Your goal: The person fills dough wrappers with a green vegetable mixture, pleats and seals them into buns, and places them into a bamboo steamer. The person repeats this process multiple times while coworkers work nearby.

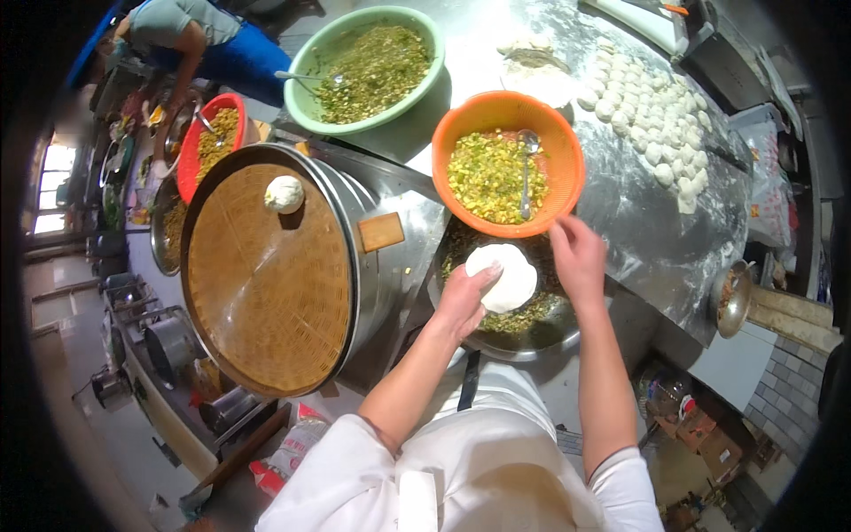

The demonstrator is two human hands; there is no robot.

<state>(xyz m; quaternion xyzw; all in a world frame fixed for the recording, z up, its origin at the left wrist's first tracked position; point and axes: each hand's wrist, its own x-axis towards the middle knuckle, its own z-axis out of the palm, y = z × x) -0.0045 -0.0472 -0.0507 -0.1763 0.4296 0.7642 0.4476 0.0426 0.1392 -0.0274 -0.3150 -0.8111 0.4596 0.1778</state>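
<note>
My left hand [465, 299] holds a flat round dough wrapper [508, 279], its thumb resting on the top face. Below the wrapper sits a wide metal bowl [565, 326] with chopped green filling [512, 319] in it. My right hand [578, 256] is beside the near rim of an orange plastic basket [575, 159]; its fingers are drawn together, and whether they pinch anything is hidden. Chopped yellow and green filling [488, 176] lies in the basket, with a metal spoon [526, 176] on it. One pleated bun [284, 194] stands on the woven mat of a round steamer [266, 286] at left.
A green basin [435, 66] of chopped greens stands beyond the steamer. Many dough pieces [655, 116] cover the floured metal table [638, 226] at right. A red bowl [189, 146] of filling sits at far left, near another person [193, 40] bending over. A wooden block [381, 232] juts from the steamer.
</note>
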